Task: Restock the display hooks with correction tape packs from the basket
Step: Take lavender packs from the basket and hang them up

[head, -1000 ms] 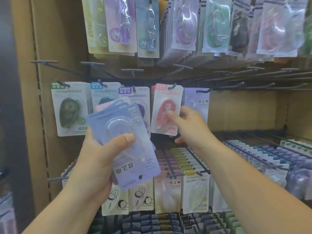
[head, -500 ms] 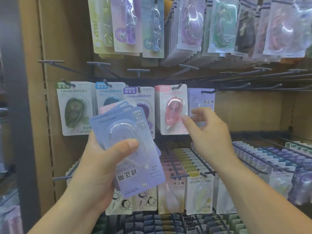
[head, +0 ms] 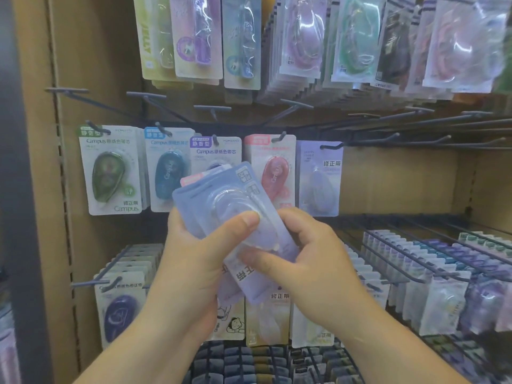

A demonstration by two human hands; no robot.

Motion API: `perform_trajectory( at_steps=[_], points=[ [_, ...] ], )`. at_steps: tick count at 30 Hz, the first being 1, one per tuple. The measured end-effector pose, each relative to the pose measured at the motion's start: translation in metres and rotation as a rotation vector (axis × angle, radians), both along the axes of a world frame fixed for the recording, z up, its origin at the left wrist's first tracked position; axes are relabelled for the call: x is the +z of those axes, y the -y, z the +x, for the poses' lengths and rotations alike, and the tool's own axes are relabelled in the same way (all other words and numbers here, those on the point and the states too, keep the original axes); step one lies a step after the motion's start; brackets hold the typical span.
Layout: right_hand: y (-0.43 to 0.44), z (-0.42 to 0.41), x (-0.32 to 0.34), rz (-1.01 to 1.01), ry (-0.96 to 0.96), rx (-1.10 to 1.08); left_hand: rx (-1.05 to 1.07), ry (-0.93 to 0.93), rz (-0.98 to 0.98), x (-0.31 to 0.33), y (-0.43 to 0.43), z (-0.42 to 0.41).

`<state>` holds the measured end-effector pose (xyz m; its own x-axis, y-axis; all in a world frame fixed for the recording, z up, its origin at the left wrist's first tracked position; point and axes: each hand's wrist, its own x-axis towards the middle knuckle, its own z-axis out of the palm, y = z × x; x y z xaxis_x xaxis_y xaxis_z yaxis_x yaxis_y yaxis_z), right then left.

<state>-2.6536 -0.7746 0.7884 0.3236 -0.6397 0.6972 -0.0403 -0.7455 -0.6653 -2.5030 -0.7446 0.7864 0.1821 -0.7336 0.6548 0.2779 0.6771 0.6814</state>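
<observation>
My left hand (head: 194, 261) grips a small stack of lilac correction tape packs (head: 230, 200), thumb pressed on the front blister. My right hand (head: 310, 261) has come onto the same stack and holds its lower right edge, thumb on the front pack. The stack is held upside down, in front of the middle row of hooks. Behind it hang a green pack (head: 110, 170), a blue pack (head: 169, 170), a purple pack (head: 216, 151), a pink pack (head: 273, 167) and a single lilac pack (head: 318, 178) on its hook (head: 331, 147). No basket shows.
Bare hooks (head: 415, 139) stretch to the right of the lilac pack along the brown back panel (head: 399, 178). Full rows of packs hang above (head: 360, 42) and below right (head: 443, 273). A dark upright post (head: 19, 217) bounds the left side.
My right hand left the hanging pink and lilac packs and came down onto the stack in my left hand. The stack shifted right and up toward the centre.
</observation>
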Motion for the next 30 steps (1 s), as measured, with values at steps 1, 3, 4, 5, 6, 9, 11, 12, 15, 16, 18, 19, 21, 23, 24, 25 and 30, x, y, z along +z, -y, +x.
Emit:
perform_trajectory(
  at_steps=[1,3,4,5,6,9,11,12,15,16,18,19,21,23,24,25,30],
  points=[
    [0.001,0.0,-0.001,0.025,0.024,0.009,-0.001,-0.006,-0.002,0.0,0.001,-0.001],
    [0.0,-0.002,-0.002,0.059,0.051,0.036,0.002,-0.01,-0.011,-0.001,0.003,-0.004],
    [0.0,-0.003,-0.002,0.068,0.061,0.052,0.005,-0.011,-0.014,-0.002,0.003,-0.005],
    [-0.001,-0.004,-0.001,0.074,0.072,0.062,0.01,-0.014,-0.018,-0.003,0.003,-0.006],
    [-0.001,-0.005,-0.001,0.081,0.089,0.064,0.012,-0.012,-0.024,-0.004,0.003,-0.008],
    [0.001,-0.009,0.0,0.14,0.191,0.112,-0.029,0.004,-0.021,-0.008,0.003,-0.012],
    [0.004,-0.011,-0.001,0.186,0.239,0.146,-0.064,-0.008,0.022,-0.008,0.004,-0.016],
    [0.006,-0.013,-0.002,0.195,0.256,0.141,-0.075,-0.008,0.036,-0.009,0.004,-0.019],
    [0.012,-0.015,-0.006,0.211,0.305,0.132,-0.068,-0.003,0.064,-0.008,0.005,-0.026],
    [0.014,-0.017,-0.007,0.226,0.31,0.147,-0.067,-0.015,0.069,-0.008,0.005,-0.028],
    [0.016,-0.02,-0.008,0.264,0.307,0.2,-0.055,-0.057,0.077,-0.007,0.007,-0.033],
    [0.016,-0.022,-0.008,0.281,0.304,0.23,-0.033,-0.072,0.072,-0.007,0.008,-0.035],
    [0.017,-0.028,-0.008,0.302,0.299,0.27,0.024,-0.081,0.056,-0.008,0.009,-0.04],
    [0.02,-0.038,-0.007,0.283,0.273,0.245,0.093,-0.089,0.051,-0.009,0.012,-0.042],
    [0.022,-0.045,-0.006,0.267,0.256,0.219,0.139,-0.095,0.051,-0.01,0.012,-0.041],
    [0.023,-0.053,-0.005,0.26,0.242,0.194,0.183,-0.098,0.054,-0.01,0.014,-0.04],
    [0.038,-0.101,0.001,0.23,0.237,0.014,0.271,-0.128,0.079,-0.01,0.016,-0.032]
  ],
)
